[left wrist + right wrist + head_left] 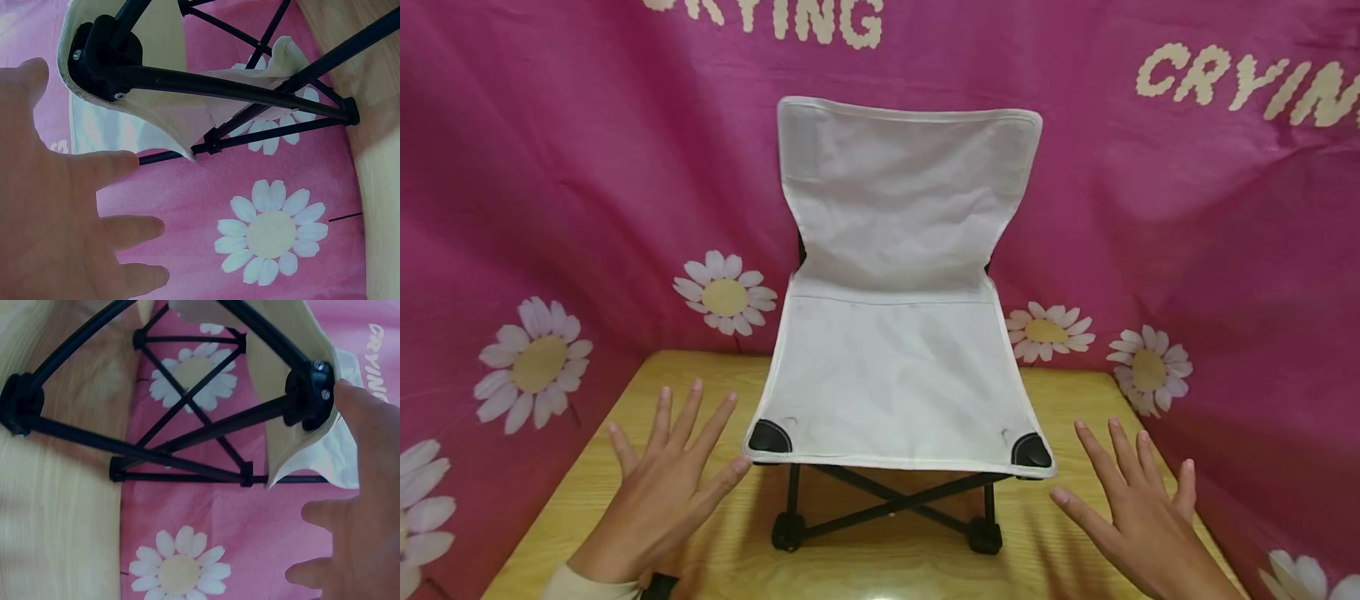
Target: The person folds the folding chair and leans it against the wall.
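While chair (898,367) stands unfolded mid-table (587,500), left hand (662,492) and right hand (1138,517) hover beside seat corners, fingers spread, grasping nothing. Step judged: approach; next needs grip on seat edges.

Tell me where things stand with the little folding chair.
Done: the small white fabric folding chair with a black crossed frame stands fully opened and upright on the wooden table. In hand: nothing; the left hand and right hand are spread open beside its front corners, gripping nothing. Left: whatever handling follows has not started.
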A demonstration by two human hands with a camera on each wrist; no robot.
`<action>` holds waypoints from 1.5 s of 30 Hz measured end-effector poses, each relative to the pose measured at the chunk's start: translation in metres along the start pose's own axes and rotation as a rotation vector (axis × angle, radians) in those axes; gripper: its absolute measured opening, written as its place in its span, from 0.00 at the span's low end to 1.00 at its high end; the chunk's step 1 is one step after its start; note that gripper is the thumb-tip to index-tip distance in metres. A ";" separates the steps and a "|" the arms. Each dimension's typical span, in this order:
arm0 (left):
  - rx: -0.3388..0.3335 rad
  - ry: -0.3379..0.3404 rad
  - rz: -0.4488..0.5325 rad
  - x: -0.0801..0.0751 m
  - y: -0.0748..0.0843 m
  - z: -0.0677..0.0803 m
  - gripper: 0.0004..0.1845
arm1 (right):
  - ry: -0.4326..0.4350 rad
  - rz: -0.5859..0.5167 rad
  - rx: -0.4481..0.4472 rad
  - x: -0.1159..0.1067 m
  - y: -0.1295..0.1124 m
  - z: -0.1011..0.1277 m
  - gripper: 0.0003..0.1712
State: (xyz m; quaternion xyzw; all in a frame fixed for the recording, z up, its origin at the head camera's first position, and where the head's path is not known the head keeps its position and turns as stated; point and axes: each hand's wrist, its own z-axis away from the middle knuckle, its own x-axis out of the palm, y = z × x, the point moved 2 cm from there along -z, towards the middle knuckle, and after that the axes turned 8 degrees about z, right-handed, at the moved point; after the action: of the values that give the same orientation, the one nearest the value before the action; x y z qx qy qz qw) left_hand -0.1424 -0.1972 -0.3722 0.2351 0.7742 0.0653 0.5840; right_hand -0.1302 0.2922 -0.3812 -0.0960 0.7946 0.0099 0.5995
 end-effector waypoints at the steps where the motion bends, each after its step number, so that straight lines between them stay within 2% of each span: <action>1: -0.003 -0.004 0.000 0.000 0.000 0.000 0.38 | 0.007 -0.002 -0.006 -0.001 -0.002 0.000 0.49; 5: -0.003 -0.003 0.004 -0.001 0.001 0.001 0.39 | 0.032 -0.024 -0.034 -0.006 -0.009 -0.002 0.49; 14: 0.041 0.030 0.045 0.001 0.008 0.002 0.39 | 0.015 -0.039 -0.045 -0.009 -0.017 -0.005 0.49; 22: 0.052 0.050 0.059 0.001 0.010 0.009 0.40 | 0.088 -0.113 -0.112 -0.009 -0.029 -0.005 0.49; 25: 0.071 0.077 0.078 0.000 0.012 0.010 0.40 | 0.122 -0.137 -0.134 -0.009 -0.033 -0.007 0.49; 29: 0.096 0.107 0.122 0.004 0.016 0.006 0.39 | 0.159 -0.157 -0.141 -0.011 -0.034 -0.010 0.48; 35: 0.089 0.116 0.153 0.016 0.022 0.001 0.39 | 0.171 -0.182 -0.131 -0.011 -0.036 -0.012 0.47; 45: 0.110 0.183 0.185 0.021 0.023 0.006 0.39 | 0.159 -0.227 -0.135 0.000 -0.045 -0.010 0.43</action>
State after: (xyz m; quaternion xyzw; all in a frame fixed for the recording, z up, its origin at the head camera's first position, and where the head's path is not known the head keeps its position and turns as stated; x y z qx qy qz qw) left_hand -0.1341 -0.1688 -0.3835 0.3302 0.8018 0.0974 0.4884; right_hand -0.1320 0.2466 -0.3740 -0.2260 0.8210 -0.0124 0.5241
